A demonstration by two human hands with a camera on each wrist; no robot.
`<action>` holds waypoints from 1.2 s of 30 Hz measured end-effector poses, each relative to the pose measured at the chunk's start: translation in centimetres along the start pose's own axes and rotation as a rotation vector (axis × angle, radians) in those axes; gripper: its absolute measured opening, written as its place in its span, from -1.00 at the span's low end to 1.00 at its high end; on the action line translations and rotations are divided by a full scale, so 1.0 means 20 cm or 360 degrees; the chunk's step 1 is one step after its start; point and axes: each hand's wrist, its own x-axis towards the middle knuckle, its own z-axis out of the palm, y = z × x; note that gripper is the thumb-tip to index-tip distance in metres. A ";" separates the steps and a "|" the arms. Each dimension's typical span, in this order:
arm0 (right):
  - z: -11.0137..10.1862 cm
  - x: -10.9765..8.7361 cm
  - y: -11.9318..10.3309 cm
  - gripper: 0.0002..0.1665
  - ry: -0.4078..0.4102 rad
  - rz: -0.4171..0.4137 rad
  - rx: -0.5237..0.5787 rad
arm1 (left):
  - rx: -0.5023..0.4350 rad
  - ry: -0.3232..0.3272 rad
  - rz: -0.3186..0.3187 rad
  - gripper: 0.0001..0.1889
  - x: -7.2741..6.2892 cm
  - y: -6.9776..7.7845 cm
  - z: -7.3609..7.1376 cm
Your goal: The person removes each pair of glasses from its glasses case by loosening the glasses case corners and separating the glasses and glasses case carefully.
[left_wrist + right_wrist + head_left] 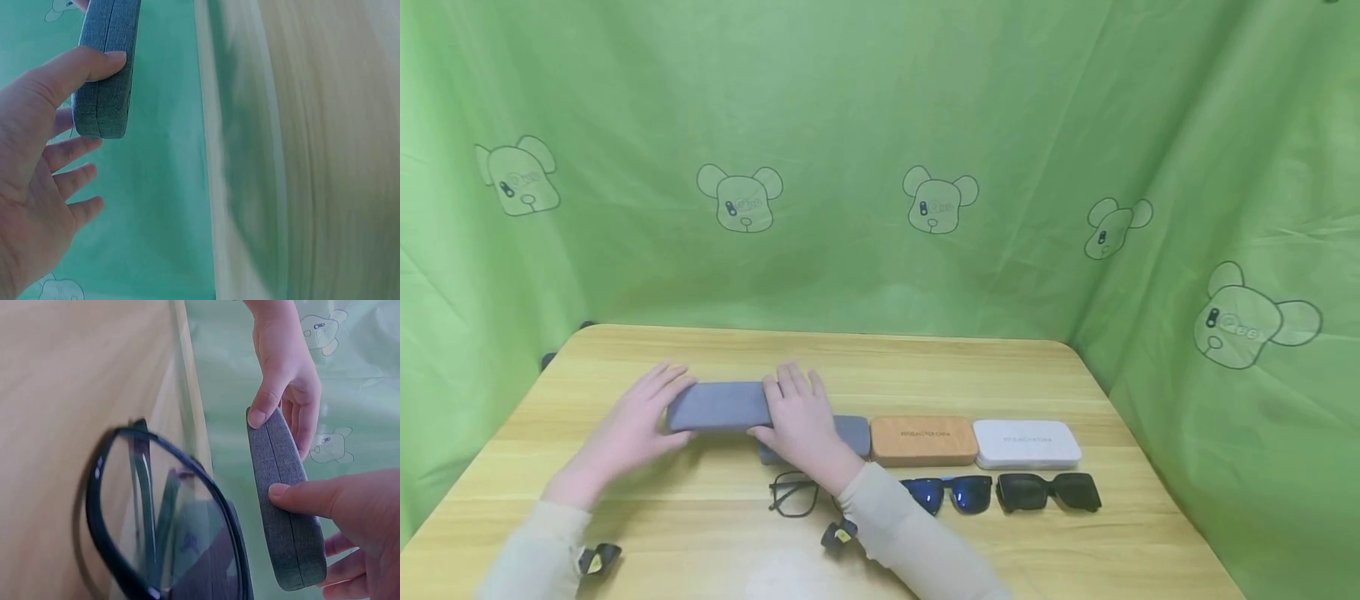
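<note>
A grey-blue glasses case (722, 406) is held in the air above the table, its lid closed. My left hand (638, 421) grips its left end, with the thumb along the seam in the left wrist view. At the right end my right hand (801, 421) grips the same case, its thumb also lying on the seam in the right wrist view. Partly hidden behind the right hand, a second grey-blue case (852, 435) lies on the table. Clear glasses with black frames (795, 497) lie below it, one lens covered by the right forearm.
An orange-brown case (922, 442) and a white case (1027, 443) continue the row to the right. In front of them lie blue-lensed sunglasses (972, 494) and black sunglasses (1048, 492). Green curtains (850, 275) stand around the wooden table (700, 542).
</note>
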 end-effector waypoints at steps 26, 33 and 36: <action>0.03 0.06 -0.28 -0.04 -0.0340 0.0185 0.0039 | 0.0024 -0.0267 -0.0138 -0.23 -0.08 -0.12 -0.08; 0.06 0.05 -0.29 -0.04 -0.0376 0.0173 0.0038 | 0.0037 -0.0376 -0.0188 -0.22 -0.08 -0.12 -0.08; 0.07 0.05 -0.29 -0.03 -0.0405 0.0166 0.0039 | 0.0035 -0.0405 -0.0208 -0.22 -0.09 -0.12 -0.07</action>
